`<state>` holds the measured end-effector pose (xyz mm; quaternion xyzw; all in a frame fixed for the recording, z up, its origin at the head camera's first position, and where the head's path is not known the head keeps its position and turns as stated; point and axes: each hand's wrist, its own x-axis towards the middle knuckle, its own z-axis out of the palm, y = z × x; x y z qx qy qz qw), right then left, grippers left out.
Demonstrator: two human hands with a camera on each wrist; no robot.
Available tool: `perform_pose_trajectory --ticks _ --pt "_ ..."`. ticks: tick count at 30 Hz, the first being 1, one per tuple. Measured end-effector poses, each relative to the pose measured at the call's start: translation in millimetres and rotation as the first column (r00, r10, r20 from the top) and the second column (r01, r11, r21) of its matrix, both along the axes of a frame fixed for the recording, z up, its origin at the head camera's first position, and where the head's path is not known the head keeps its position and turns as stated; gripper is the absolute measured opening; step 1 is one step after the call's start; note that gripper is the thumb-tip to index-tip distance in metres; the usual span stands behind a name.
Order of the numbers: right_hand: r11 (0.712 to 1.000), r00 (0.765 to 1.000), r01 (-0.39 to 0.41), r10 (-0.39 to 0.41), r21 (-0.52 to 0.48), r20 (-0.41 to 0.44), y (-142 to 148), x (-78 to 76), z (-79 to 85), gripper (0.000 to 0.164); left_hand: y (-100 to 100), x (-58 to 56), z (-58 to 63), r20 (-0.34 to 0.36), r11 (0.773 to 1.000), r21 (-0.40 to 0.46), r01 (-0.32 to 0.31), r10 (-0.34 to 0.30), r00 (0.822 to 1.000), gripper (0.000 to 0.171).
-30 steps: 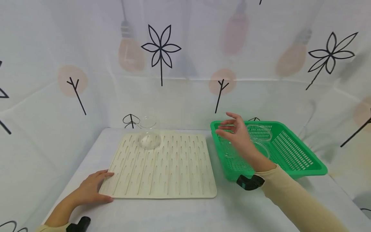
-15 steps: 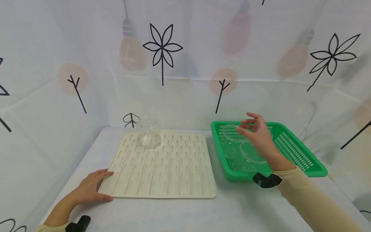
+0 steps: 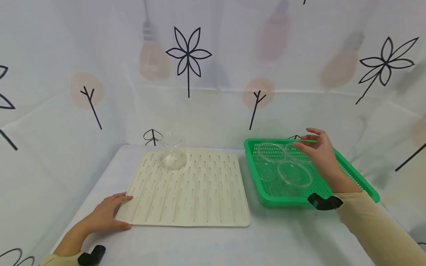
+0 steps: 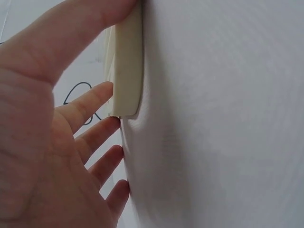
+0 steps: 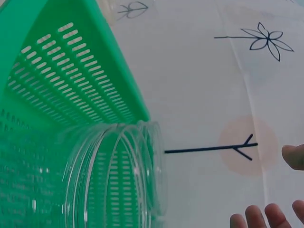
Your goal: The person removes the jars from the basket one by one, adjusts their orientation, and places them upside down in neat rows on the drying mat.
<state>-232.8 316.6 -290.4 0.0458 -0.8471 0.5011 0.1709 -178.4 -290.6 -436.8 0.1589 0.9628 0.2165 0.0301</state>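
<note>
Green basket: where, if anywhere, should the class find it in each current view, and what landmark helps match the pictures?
Head: the green basket is right of centre, with the right hand over it.
Left wrist: not in this picture.
Right wrist: on the left side, partly seen through clear containers.
Shared landmark, head and right wrist only: the black twig on a peach circle.

Left hand at near-left corner of cream ribbed rectangular mat; clear cylindrical jar on far-left area. Right hand over green perforated plastic basket; three clear round vessels inside.
</note>
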Motion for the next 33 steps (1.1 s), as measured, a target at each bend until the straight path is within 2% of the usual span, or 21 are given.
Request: perform_pose_trajectory --ticks 8,16,27,31,33 --pt "0.997 1.0 -0.006 0.004 0.083 0.02 18 -9.9 -4.6 0.06 1 0.8 -1.0 -0.011 1.0 0.003 -0.007 0.007 1.0 0.093" --pt "0.993 1.0 -0.018 0.018 0.121 0.001 49 -29.7 -15.0 0.055 2 1.6 0.2 -0.005 1.0 0.015 -0.013 0.013 1.0 0.093" --pt "0.971 0.992 -0.09 0.066 0.223 0.111 78 -41.3 -28.4 0.068 3 3.7 1.9 0.002 1.0 0.017 -0.019 0.019 1.0 0.093" --pt "0.965 0.977 -0.141 0.099 0.223 0.19 89 -41.1 -31.1 0.075 3 2.7 1.6 -0.002 1.0 0.024 -0.017 0.017 1.0 0.093" --pt "0.956 0.962 -0.196 0.145 0.219 0.23 93 -39.4 -30.9 0.081 4 2.3 2.0 -0.001 0.999 0.029 -0.016 0.016 1.0 0.093"
